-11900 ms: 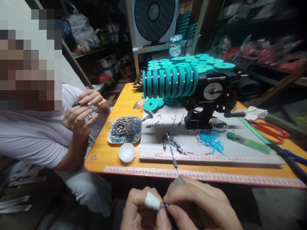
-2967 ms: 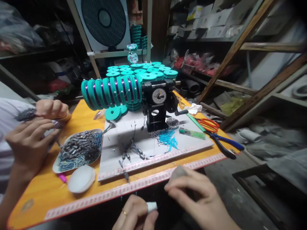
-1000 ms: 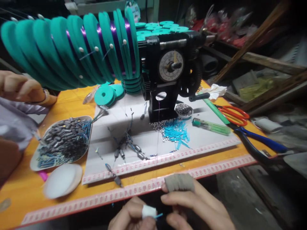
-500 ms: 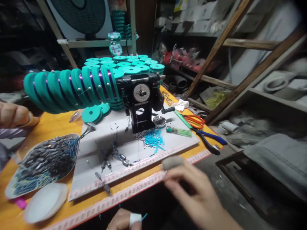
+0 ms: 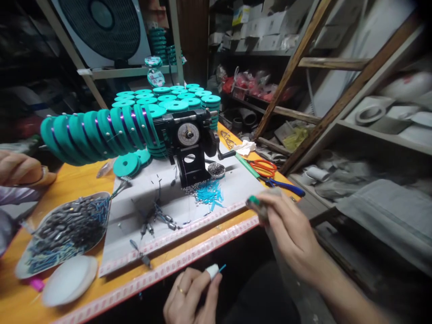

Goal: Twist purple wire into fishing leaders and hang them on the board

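Low in front of the table edge, my left hand (image 5: 194, 294) pinches a thin blue piece (image 5: 222, 268); a white wrap covers one fingertip and a ring is on a finger. My right hand (image 5: 290, 225) is closed on a green lighter (image 5: 254, 200) by the table's right front edge. Behind them, a black winding device (image 5: 192, 148) with a crank stands on a white board (image 5: 126, 234). Blue pieces (image 5: 209, 193) and small silver beads lie at its foot. Teal foam spools (image 5: 97, 135) wound with purple line stretch left from it.
Another person's hand (image 5: 20, 168) is at the left edge. A tray of dark weights (image 5: 72, 225) and a white lid (image 5: 70, 280) lie front left. Orange scissors (image 5: 263, 168) and blue-handled pliers (image 5: 286, 186) lie right, before a wooden ladder (image 5: 297, 67).
My right hand has moved right and up and now holds the green lighter, which lay on the board before. My left hand has risen and moved right with the blue piece.
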The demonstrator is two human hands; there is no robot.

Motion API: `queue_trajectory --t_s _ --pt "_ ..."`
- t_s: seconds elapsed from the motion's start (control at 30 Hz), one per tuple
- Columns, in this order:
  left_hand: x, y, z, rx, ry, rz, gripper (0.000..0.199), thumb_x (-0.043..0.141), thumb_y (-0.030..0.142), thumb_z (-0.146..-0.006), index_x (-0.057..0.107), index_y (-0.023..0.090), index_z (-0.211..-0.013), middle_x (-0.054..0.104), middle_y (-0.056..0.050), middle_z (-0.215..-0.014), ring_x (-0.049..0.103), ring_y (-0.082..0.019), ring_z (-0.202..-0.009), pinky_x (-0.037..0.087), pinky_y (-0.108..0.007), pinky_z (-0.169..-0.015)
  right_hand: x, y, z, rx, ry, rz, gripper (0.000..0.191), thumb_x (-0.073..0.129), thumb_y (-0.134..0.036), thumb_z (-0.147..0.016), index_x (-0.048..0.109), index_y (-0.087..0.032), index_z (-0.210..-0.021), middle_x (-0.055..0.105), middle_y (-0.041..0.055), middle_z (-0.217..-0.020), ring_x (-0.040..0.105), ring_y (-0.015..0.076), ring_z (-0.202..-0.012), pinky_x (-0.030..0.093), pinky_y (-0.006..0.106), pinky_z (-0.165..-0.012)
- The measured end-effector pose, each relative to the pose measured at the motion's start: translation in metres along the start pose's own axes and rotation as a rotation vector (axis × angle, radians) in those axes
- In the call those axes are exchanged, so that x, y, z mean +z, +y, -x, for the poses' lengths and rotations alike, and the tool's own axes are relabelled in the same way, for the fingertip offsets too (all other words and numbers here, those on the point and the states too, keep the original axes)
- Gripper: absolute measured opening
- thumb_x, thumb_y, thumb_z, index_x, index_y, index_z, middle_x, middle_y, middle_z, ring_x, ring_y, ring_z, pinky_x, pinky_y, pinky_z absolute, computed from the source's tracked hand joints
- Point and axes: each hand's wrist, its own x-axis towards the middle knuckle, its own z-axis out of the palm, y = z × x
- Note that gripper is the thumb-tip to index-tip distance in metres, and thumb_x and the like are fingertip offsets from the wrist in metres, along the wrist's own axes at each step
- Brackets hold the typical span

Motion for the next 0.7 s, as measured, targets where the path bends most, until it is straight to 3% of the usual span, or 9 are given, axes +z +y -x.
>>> queue_trajectory --t_s 0.03,0.1,0.17,0.27,0.33,0.43,0.53,0.7 --pt "0.002 -0.002 0.000 -0.001 0.001 -0.004 0.012 0.072 0.009 -0.079 0.067 0.020 -0.081 0.060 0.003 -0.062 0.055 -0.010 -0.053 0.045 -0.022 -0.053 0.004 -0.004 0.018 0.106 -0.093 -0.199 0.025 0.035 -0.029 -0.102 0.055 -0.026 -0.117 0.056 0.0045 -0.091 0.057 0.0186 -0.080 0.048 0.033 -0.074" --pt "0.004 -0.006 0.001 0.020 -0.009 -0.027 0.014 0.072 0.007 -0.078 0.066 0.018 -0.083 0.062 0.002 -0.063 0.056 -0.011 -0.054 0.045 -0.022 -0.055 0.017 -0.008 0.050 0.380 -0.263 -0.562 0.022 0.041 -0.036 -0.101 0.054 -0.028 -0.116 0.056 0.0025 -0.089 0.057 0.0180 -0.085 0.046 0.032 -0.078" --pt "0.005 -0.008 0.002 0.063 -0.025 -0.046 0.015 0.072 0.005 -0.078 0.065 0.017 -0.084 0.062 0.002 -0.064 0.055 -0.011 -0.054 0.045 -0.023 -0.055 0.035 -0.009 0.074 0.570 -0.304 -0.887 0.019 0.050 -0.040 -0.098 0.057 -0.026 -0.107 0.055 0.0024 -0.095 0.056 0.0163 -0.087 0.045 0.032 -0.081" --pt "0.004 -0.011 0.002 0.107 -0.063 -0.071 0.014 0.071 0.006 -0.079 0.066 0.017 -0.086 0.063 0.002 -0.064 0.054 -0.010 -0.054 0.044 -0.022 -0.055 0.056 -0.007 0.094 0.725 -0.327 -1.239 0.027 0.058 -0.048 -0.092 0.058 -0.022 -0.099 0.053 0.0002 -0.086 0.044 0.0086 -0.062 0.039 0.025 -0.063" --pt "0.003 -0.012 0.002 0.112 -0.084 -0.096 0.013 0.071 0.007 -0.080 0.067 0.018 -0.086 0.064 0.001 -0.065 0.053 -0.010 -0.053 0.043 -0.022 -0.055 0.064 -0.006 0.098 0.833 -0.365 -1.325 0.041 0.056 -0.057 -0.089 0.059 -0.017 -0.092 0.052 0.0001 -0.077 0.033 0.0070 -0.056 0.029 0.023 -0.056" --pt "0.002 -0.012 0.001 0.126 -0.100 -0.131 0.012 0.071 0.009 -0.081 0.068 0.018 -0.087 0.065 0.002 -0.066 0.052 -0.010 -0.052 0.041 -0.022 -0.054 0.071 -0.003 0.093 0.997 -0.434 -1.363 0.063 0.044 -0.071 -0.087 0.057 -0.013 -0.068 0.048 -0.0005 -0.061 0.030 0.0074 -0.053 0.024 0.023 -0.053" --pt "0.002 -0.013 0.001 0.147 -0.118 -0.169 0.014 0.072 0.009 -0.080 0.069 0.019 -0.089 0.067 0.001 -0.066 0.052 -0.010 -0.052 0.040 -0.023 -0.055 0.083 0.000 0.085 1.095 -0.439 -1.382 0.063 0.045 -0.072 -0.085 0.045 -0.017 -0.054 0.038 -0.0041 -0.049 0.029 0.0074 -0.048 0.021 0.023 -0.050" --pt "0.001 -0.014 0.002 0.175 -0.131 -0.207 0.013 0.072 0.009 -0.080 0.069 0.018 -0.089 0.068 0.001 -0.067 0.052 -0.010 -0.052 0.039 -0.024 -0.055 0.100 -0.004 0.080 1.164 -0.392 -1.424 0.058 0.045 -0.067 -0.082 0.040 -0.019 -0.052 0.033 -0.0069 -0.044 0.023 0.0064 -0.044 0.015 0.022 -0.048"
